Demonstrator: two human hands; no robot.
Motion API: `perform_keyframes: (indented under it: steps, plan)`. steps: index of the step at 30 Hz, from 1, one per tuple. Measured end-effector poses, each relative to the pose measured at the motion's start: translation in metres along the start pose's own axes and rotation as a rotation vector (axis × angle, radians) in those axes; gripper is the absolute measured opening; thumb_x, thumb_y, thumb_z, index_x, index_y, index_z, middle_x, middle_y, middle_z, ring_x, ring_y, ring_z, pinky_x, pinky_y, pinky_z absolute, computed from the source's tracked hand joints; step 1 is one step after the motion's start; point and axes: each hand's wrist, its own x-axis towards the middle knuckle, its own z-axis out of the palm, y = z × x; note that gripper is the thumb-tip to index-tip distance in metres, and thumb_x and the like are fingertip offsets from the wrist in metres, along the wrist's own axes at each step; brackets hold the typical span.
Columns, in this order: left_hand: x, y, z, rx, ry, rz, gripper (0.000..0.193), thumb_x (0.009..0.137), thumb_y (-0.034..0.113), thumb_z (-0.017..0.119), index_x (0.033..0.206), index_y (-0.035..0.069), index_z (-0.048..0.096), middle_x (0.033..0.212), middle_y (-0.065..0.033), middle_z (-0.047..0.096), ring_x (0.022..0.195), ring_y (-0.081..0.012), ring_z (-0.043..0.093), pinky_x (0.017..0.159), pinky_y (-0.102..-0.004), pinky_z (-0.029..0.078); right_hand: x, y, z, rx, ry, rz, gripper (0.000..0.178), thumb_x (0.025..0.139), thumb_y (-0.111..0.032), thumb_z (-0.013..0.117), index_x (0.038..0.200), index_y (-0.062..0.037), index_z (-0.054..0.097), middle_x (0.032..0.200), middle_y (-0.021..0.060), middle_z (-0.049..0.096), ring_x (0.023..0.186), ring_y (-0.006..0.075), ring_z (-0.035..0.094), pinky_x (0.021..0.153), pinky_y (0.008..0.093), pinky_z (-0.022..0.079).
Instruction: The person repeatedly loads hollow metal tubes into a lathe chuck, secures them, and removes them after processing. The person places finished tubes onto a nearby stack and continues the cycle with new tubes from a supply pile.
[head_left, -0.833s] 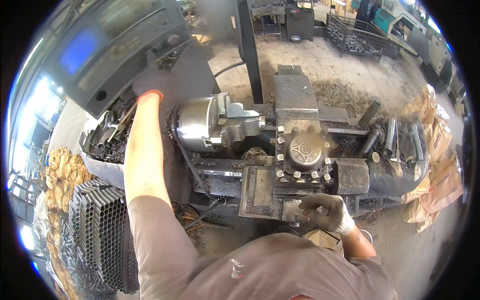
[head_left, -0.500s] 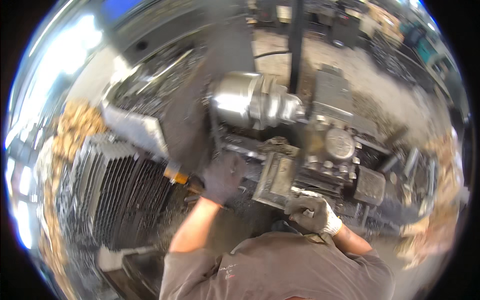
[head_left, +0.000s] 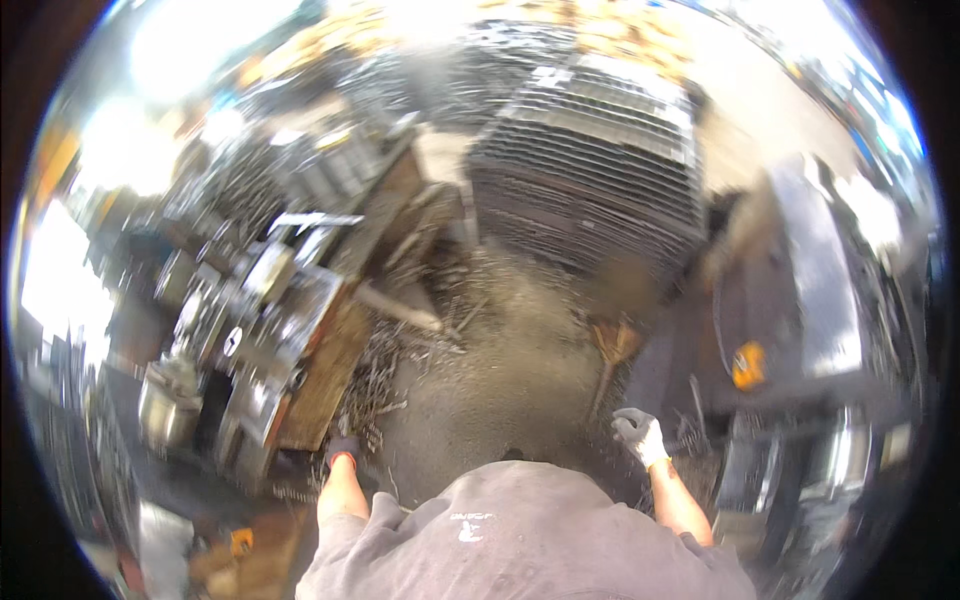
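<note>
My left hand (head_left: 342, 446), in a dark glove with a red cuff, hangs low beside the wooden edge (head_left: 335, 375) of a bench that carries metal machine parts. Its fingers are too small and blurred to make out. My right hand (head_left: 636, 432) wears a grey-and-white glove and is held out beside the dark machine body (head_left: 680, 345) on the right. Its fingers are curled in, and whatever may lie inside them is hidden. A tool with a wooden handle (head_left: 602, 385) stands just beyond the right hand, apart from it.
Ahead stands a large stack of dark ribbed metal pieces (head_left: 590, 185). Metal shavings (head_left: 375, 385) litter the floor (head_left: 480, 390) by the left bench. A round shiny metal part (head_left: 168, 405) sits at far left. A yellow-orange fitting (head_left: 747, 366) is on the right machine.
My view has swung left, away from the lathe-like machine. Both hands have come off it and now hang apart at my sides. The metal stack has moved from left to straight ahead.
</note>
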Motion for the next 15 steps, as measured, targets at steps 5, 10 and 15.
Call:
perform_keyframes:
  steps: [5, 10, 15]
  plan:
    - [-0.079, -0.069, 0.014, -0.143, -0.003, -0.193, 0.061, 0.097, 0.05, 0.056, 0.135, 0.005, 0.071, 0.137, -0.0217, 0.071, 0.128, -0.0417, 0.067, 0.106, -0.0491, 0.054, 0.114, 0.085, 0.05, 0.126, -0.191, 0.237, 0.027, 0.096, -0.019, 0.068, 0.112, 0.0004, 0.077, 0.091, 0.0129, 0.08, 0.071, 0.0247, 0.077, 0.062, 0.0383, 0.061]
    - [-0.155, -0.088, 0.126, 0.252, -0.479, 0.349, 0.053, 0.1, 0.046, 0.056, 0.123, 0.005, 0.078, 0.129, -0.0227, 0.075, 0.115, -0.0403, 0.075, 0.098, -0.0499, 0.058, 0.196, 0.197, 0.083, -1.578, -0.68, -0.649, 0.021, 0.093, -0.033, 0.067, 0.096, -0.0242, 0.086, 0.103, 0.0049, 0.083, 0.092, 0.0282, 0.081, 0.074, 0.0443, 0.063]
    - [-0.198, -0.06, 0.193, -0.508, -0.803, -0.39, 0.053, 0.096, 0.047, 0.063, 0.113, 0.0, 0.08, 0.107, -0.0189, 0.081, 0.096, -0.0328, 0.078, 0.089, -0.0454, 0.059, 0.302, 0.226, 0.104, -1.491, -0.862, -0.519, 0.025, 0.096, -0.033, 0.063, 0.099, -0.0236, 0.086, 0.104, 0.0063, 0.083, 0.094, 0.0283, 0.081, 0.079, 0.0465, 0.062]
